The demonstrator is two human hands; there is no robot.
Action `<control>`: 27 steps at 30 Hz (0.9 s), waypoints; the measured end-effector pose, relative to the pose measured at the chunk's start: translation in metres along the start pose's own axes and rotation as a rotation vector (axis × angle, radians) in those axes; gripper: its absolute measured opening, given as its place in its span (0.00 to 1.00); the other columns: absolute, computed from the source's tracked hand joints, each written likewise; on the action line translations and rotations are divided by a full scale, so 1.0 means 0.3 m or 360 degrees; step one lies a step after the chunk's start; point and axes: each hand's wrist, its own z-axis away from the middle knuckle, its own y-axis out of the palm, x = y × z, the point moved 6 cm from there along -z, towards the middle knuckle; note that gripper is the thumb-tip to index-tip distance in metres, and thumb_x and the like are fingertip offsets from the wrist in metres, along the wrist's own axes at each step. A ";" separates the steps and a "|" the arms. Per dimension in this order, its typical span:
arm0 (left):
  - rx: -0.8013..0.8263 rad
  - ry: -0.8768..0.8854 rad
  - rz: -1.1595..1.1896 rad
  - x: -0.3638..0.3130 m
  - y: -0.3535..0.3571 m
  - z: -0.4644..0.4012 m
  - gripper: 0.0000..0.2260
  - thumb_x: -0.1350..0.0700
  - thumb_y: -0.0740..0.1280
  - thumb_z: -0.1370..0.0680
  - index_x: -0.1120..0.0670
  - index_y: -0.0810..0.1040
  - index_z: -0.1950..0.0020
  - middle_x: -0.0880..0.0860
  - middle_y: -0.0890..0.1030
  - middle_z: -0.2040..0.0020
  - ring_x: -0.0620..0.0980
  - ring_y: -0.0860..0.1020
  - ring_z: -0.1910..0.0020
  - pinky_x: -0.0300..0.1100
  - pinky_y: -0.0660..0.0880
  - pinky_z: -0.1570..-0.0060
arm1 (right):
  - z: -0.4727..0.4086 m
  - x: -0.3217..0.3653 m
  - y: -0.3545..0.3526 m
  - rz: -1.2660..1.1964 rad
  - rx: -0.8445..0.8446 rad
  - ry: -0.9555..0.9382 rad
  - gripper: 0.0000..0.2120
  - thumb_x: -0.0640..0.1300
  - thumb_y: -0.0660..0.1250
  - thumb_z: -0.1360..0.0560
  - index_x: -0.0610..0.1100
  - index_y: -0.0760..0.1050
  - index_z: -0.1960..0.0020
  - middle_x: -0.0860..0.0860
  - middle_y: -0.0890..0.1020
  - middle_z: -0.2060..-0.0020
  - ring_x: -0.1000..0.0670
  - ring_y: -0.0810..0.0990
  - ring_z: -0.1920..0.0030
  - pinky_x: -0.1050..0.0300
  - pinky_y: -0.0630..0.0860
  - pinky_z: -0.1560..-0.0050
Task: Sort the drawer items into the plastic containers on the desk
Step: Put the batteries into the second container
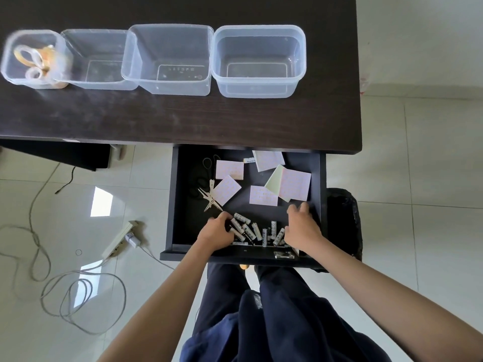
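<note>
Step in hand: gathering batteries [251, 229] at near edge of open drawer [180, 194]. Left hand [217, 232] curled onto the pile's left end; right hand [303, 226] fingers bent at its right, grip unclear. Next: lift batteries to an empty container [258, 61] on the surface [183, 118].

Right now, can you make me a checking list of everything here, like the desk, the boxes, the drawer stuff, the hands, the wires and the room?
Surface: dark desk, bare in front of the containers.
Job's things: four clear containers; the far-left one holds tape rolls, the other three look empty. Open drawer holds batteries, sticky note pads and scissors.
Clutter: nothing seen on the desk.
Hands: left hand grips batteries; right hand reaches among them, grip unclear.
Cables: power strip and loose cords on the floor.
Surroundings: white tiled floor, black bin beside the drawer.
</note>
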 end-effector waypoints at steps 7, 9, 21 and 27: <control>0.0111 0.0126 0.0277 -0.015 0.028 -0.006 0.21 0.58 0.64 0.25 0.47 0.70 0.32 0.55 0.77 0.46 0.49 0.76 0.49 0.40 0.73 0.43 | 0.008 0.003 0.018 -0.0470 0.0216 -0.0199 0.15 0.34 0.63 0.25 0.43 0.72 0.39 0.46 0.74 0.43 0.50 0.76 0.53 0.58 0.74 0.46; 0.0009 0.0081 0.0151 -0.009 0.020 -0.007 0.19 0.55 0.64 0.24 0.48 0.71 0.33 0.54 0.75 0.45 0.51 0.77 0.50 0.43 0.75 0.47 | 0.008 -0.002 0.008 -0.0405 0.0121 -0.0145 0.15 0.34 0.62 0.25 0.43 0.70 0.40 0.46 0.69 0.42 0.47 0.74 0.47 0.56 0.73 0.45; 0.0213 0.0044 0.0050 -0.045 0.054 -0.016 0.17 0.57 0.64 0.25 0.52 0.71 0.36 0.56 0.79 0.46 0.54 0.78 0.49 0.41 0.70 0.54 | 0.014 -0.002 0.071 0.0377 0.0530 0.0116 0.22 0.43 0.61 0.26 0.37 0.63 0.34 0.39 0.67 0.34 0.38 0.69 0.36 0.49 0.69 0.39; 0.0335 0.0041 0.0115 -0.040 0.054 -0.014 0.19 0.61 0.61 0.27 0.50 0.71 0.37 0.53 0.76 0.51 0.51 0.76 0.55 0.41 0.71 0.58 | 0.013 -0.010 0.071 0.0094 0.0681 0.0179 0.18 0.41 0.59 0.27 0.37 0.68 0.38 0.38 0.69 0.37 0.42 0.74 0.47 0.56 0.67 0.56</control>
